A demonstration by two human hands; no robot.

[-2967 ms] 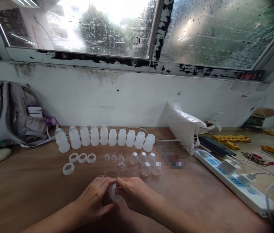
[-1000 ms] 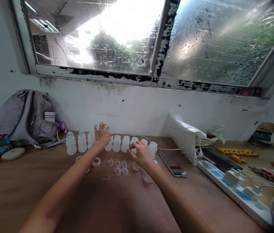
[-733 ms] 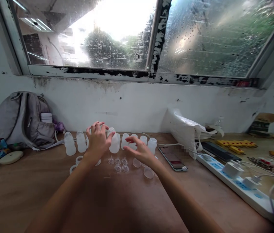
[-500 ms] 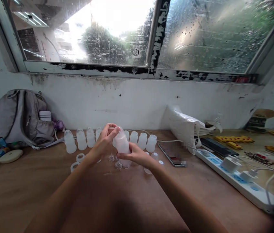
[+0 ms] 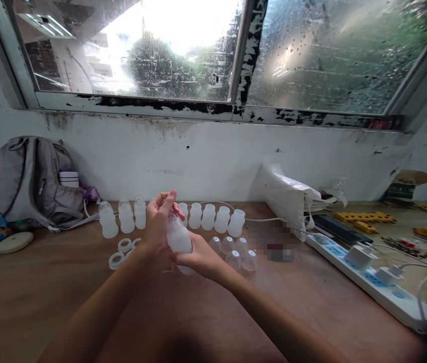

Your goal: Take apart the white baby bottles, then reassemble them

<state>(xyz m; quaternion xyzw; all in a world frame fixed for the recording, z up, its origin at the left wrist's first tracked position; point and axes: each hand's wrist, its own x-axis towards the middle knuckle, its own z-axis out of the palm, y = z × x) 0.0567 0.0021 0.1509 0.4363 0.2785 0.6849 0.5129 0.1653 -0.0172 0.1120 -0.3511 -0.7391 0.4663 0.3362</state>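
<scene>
My right hand is wrapped round the body of a milky, translucent baby bottle, which tilts to the left above the table. Curled about the top of this bottle is my left hand, its thumb pointing up; the fingers partly hide the bottle's neck. Clear caps stand in a cluster to the right of my right hand. White collar rings lie left of my left forearm, some hidden behind it.
Capped bottles stand at the back left, open-topped bottles at the back right. A backpack leans on the left. A white bag, a blurred-out phone and a power strip with cables lie on the right.
Both hands and the bottle have moved a little left and down. My left hand has turned about the bottle's top, its thumb now upward. The clear caps show more fully.
</scene>
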